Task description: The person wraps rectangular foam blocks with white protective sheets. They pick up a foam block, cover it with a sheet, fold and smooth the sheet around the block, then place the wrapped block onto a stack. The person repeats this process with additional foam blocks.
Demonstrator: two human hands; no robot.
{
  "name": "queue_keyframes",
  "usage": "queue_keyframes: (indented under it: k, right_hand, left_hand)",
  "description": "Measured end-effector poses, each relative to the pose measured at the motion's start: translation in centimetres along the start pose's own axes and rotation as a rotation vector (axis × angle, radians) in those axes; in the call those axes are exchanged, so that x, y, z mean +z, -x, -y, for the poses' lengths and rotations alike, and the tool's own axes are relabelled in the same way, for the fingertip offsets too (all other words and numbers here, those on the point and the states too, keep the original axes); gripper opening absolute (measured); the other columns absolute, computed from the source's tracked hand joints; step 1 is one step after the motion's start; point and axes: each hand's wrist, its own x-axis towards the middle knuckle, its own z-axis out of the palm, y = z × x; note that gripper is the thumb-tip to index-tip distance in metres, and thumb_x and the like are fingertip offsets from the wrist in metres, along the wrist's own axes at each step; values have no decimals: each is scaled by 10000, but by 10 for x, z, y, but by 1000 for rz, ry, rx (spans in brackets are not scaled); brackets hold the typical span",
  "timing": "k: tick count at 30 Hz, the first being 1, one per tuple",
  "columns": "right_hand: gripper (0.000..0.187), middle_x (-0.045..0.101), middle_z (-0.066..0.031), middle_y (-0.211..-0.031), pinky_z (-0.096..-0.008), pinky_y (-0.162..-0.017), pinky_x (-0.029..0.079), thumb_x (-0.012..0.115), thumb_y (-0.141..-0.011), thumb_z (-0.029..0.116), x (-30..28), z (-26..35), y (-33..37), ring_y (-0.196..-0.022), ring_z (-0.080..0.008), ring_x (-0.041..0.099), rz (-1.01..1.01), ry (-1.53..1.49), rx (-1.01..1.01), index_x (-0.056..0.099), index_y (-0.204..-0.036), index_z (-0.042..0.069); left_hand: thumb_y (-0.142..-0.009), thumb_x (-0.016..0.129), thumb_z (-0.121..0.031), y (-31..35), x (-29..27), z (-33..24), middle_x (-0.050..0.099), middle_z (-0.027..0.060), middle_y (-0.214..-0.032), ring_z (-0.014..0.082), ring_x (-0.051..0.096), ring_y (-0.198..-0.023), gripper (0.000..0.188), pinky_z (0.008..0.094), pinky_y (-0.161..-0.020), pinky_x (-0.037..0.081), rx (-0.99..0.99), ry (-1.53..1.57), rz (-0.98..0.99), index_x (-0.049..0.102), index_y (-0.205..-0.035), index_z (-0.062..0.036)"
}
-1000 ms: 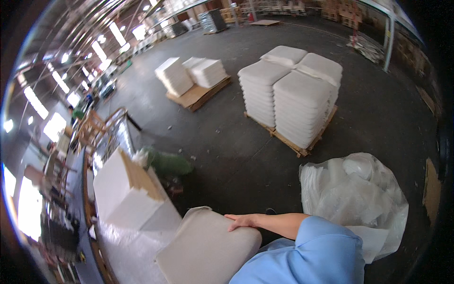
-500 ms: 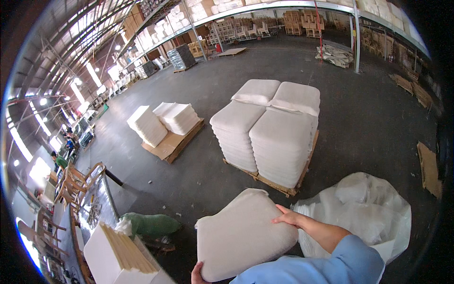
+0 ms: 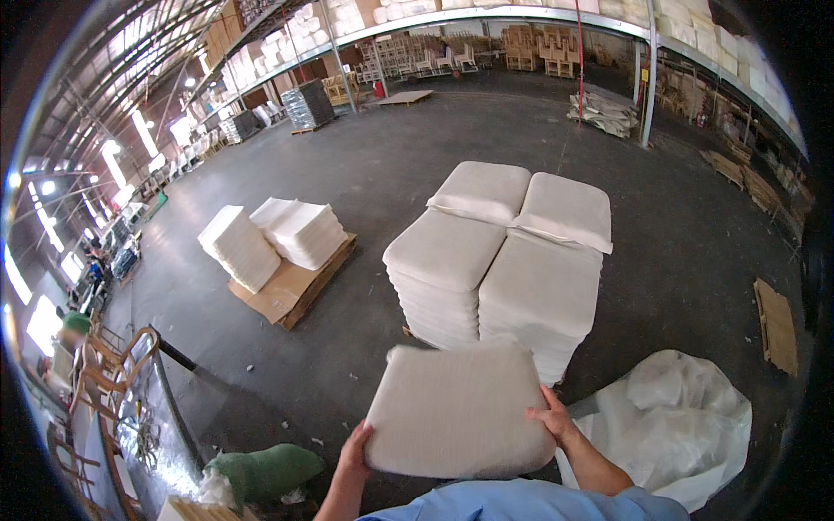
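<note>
Between my two hands is a white seat cushion (image 3: 456, 412) with rounded corners, held up in front of my body. My left hand (image 3: 354, 447) grips its left edge, and my right hand (image 3: 552, 418) grips the right edge with the thumb on top. Just beyond it stand several tall stacks of matching white cushions (image 3: 447, 249), packed close together on a wooden pallet (image 3: 408, 332) that is mostly hidden. The held cushion overlaps the lower front of these stacks in my view.
A cardboard-topped pallet (image 3: 280, 300) with smaller white stacks (image 3: 239, 247) lies to the left. Clear plastic sheeting (image 3: 682, 425) spreads at the right. A green sack (image 3: 269, 473) and wooden chair frames (image 3: 122, 365) are at the near left. Storage racks (image 3: 486, 16) line the back.
The cushion has been levelled and brought square in front of me, nearer the stacks. My left hand has come up along its side. My view has shifted, and the stacks look closer.
</note>
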Motion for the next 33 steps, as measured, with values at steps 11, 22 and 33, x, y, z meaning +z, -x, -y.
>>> queue_keyframes:
  k: [11,22,33]
  right_hand:
    - [993,401,-185,-1579,-423,-1160,364,809,-790,235,66,190,-186,-1407,-298,439,-303,-162,-459,276,-1614,85]
    - [962,308,-180,-1617,-469,-1156,377,759,-870,147,100,271,-452,-1437,-318,391,-404,-223,-429,180,-1638,142]
    - [1038,168,-218,-1658,-474,-1232,217,776,-878,263,107,115,-562,-1518,-361,211,-448,-12,-183,91,-1635,76]
  left_hand:
    - [-964,672,-237,-225,150,-297,605,144,-1356,264,578,-1232,564,411,-1060,450,529,-254,133,513,-1464,-30]
    - [-1006,657,-290,-526,228,-422,655,92,-1289,182,598,-1159,473,341,-1023,464,728,-414,84,593,-1418,-66]
    - [-1001,649,-345,-649,159,-274,338,177,-1624,312,388,-1458,829,420,-1170,347,174,-700,-64,160,-1648,-178]
